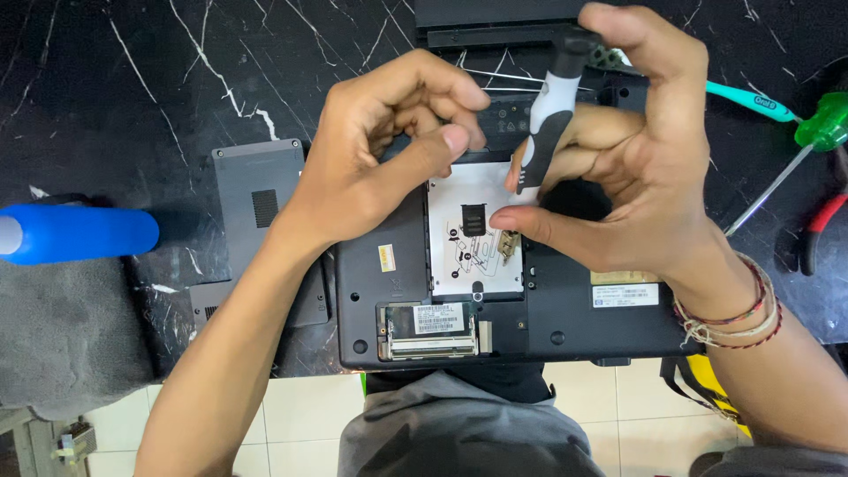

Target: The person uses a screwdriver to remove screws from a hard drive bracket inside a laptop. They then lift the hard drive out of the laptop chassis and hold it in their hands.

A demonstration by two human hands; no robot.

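Right hand (645, 168): fingers clamped on the grey-and-black handle of a screwdriver (549, 119), held near upright over the silver drive bay (473, 230), thumb lying across the bay's upper right corner. Left hand (389, 150): fingers curled together, thumb pressed against the index tip; whether they pinch anything cannot be told. Both hands hover above an upturned black laptop (565, 309), its memory slot (431, 329) uncovered near the front edge. Detached black cover panels (256, 199) lie left of it on the dark marble bench (115, 106), beside a blue cylinder (84, 233). A green-handled screwdriver (817, 128) and red-handled pliers (821, 225) lie far right.
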